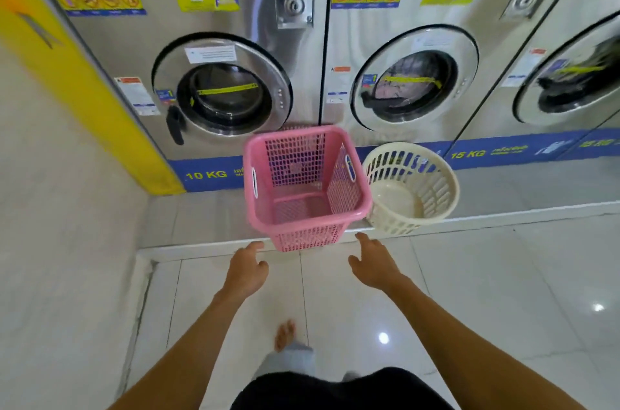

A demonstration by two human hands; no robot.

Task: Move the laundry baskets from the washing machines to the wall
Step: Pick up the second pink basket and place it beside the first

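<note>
A square pink mesh basket (303, 188) stands empty on the raised tile step in front of the washing machines, between the first two doors. A round cream basket (411, 188), also empty, sits beside it on the right, touching or nearly touching it. My left hand (246, 270) reaches toward the pink basket's near left corner, fingers apart, a short gap below the rim. My right hand (372, 263) is stretched out below the near right corner, fingers spread, holding nothing. Neither hand touches a basket.
Three steel front-loading washers (221, 91) line the back; the middle and right ones hold laundry. A yellow panel (67, 74) and a pale tiled wall (50, 208) run along the left. A step edge (201, 248) crosses the glossy white floor. My bare foot (285, 336) is below.
</note>
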